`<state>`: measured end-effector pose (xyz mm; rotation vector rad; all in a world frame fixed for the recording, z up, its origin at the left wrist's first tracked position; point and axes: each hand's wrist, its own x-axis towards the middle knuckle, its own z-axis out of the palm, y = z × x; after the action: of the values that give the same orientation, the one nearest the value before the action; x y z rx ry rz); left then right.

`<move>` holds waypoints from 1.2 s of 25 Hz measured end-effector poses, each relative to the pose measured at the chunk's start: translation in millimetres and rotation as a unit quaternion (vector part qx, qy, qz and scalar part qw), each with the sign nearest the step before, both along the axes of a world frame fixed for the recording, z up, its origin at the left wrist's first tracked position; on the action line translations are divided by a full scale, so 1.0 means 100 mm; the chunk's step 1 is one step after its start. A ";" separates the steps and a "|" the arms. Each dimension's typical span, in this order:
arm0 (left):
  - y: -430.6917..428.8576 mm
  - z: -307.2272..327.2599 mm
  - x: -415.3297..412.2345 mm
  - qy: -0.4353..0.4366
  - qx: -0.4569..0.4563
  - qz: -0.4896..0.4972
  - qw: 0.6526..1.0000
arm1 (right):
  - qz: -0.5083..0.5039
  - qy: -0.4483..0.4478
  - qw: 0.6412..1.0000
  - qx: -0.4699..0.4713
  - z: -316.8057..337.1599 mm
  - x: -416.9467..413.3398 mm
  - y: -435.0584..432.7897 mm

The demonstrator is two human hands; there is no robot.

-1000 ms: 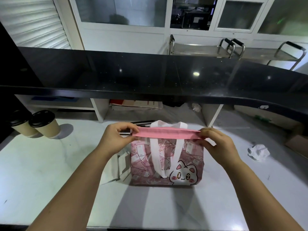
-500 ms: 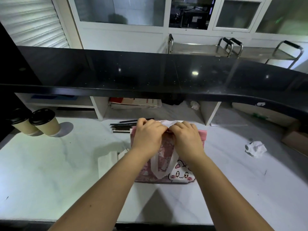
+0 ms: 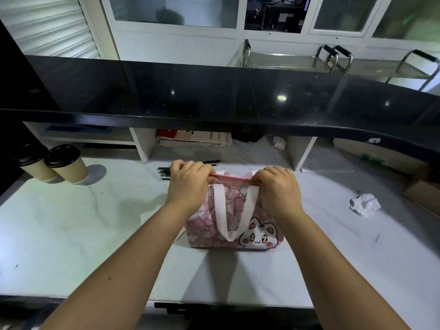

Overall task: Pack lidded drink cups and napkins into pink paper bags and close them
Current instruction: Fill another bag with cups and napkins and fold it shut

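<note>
Bag [image 3: 234,210], pink with a cartoon cat [image 3: 258,236] printed on its near side, stands upright on the white tabletop [image 3: 71,222] in the middle of the view. Its top edge is pressed together into a narrow pink strip. The left hand [image 3: 188,186] grips the left end of that strip with its fingers curled over it. The right hand [image 3: 276,189] grips the right end the same way. Both hands sit knuckles-up, well apart along the strip, and the thumbs are hidden. A white handle [image 3: 220,210] hangs in a loop down the bag's near face, between the wrists.

Two lidded cups [image 3: 69,165] stand side by side at the far left of the tabletop, touching or nearly so. Thin black straws [image 3: 166,171] lie just behind the left hand. A crumpled napkin [image 3: 364,204] lies to the right, well apart from the bag. Flat white sheets [image 3: 152,210] lie beside the bag's left side, partly under the left forearm. A black ledge [image 3: 214,91] runs across above the tabletop.
</note>
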<state>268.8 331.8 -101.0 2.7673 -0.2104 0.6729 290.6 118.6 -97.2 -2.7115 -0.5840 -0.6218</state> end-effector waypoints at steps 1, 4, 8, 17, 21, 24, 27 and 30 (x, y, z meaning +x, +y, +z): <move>0.05 0.01 0.01 0.000 0.005 -0.005 1.000 | -0.003 0.007 1.000 0.007 0.02 0.02 -0.06; 0.29 0.03 -0.02 0.026 -0.026 0.008 0.999 | -0.053 0.033 0.997 0.040 0.08 0.05 -0.33; 0.27 0.13 0.11 0.020 -0.071 0.000 0.997 | -0.060 0.008 0.996 0.060 0.12 0.08 -0.39; 0.19 0.08 0.37 0.059 -0.171 0.021 0.983 | -0.118 0.086 0.983 0.112 0.04 0.24 -0.61; 0.06 0.13 0.46 0.004 -0.246 0.035 0.969 | -0.176 0.044 0.970 0.161 0.02 0.10 -0.60; -0.09 -0.02 0.15 -0.006 -0.357 0.003 0.934 | -0.144 0.003 0.961 0.234 -0.13 -0.20 -0.42; -0.36 -0.39 -0.33 0.026 -0.404 -0.058 0.912 | -0.048 0.056 0.936 0.345 -0.30 -0.39 -0.19; -0.54 -0.76 -0.59 0.120 -0.375 -0.064 0.917 | 0.004 0.145 0.902 0.407 -0.44 -0.44 -0.31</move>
<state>210.2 278.1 -177.3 2.0416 -0.0578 0.2804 246.5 87.3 -141.3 -1.9440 -0.1822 -0.3320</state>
